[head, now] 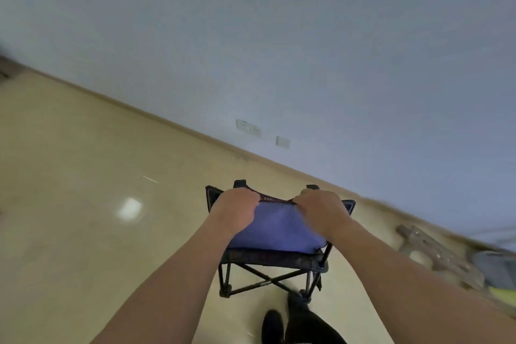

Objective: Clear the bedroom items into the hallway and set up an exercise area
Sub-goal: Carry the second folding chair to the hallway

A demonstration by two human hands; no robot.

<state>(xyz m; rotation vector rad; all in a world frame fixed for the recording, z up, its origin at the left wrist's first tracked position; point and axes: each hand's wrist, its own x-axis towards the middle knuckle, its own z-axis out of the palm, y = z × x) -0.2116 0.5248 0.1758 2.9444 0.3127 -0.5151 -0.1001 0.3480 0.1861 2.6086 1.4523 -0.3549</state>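
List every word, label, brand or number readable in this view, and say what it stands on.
No text can be read.
Folding chair, held by left hand and right hand: a small mark on the top edge, too blurred to read.
Wall plates: no legible print.

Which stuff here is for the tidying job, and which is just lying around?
For the job:
- folding camp chair, blue back, black frame
- left hand and right hand, both gripping its top edge

Just lying about:
- wall sockets
- blurry clutter by the wall
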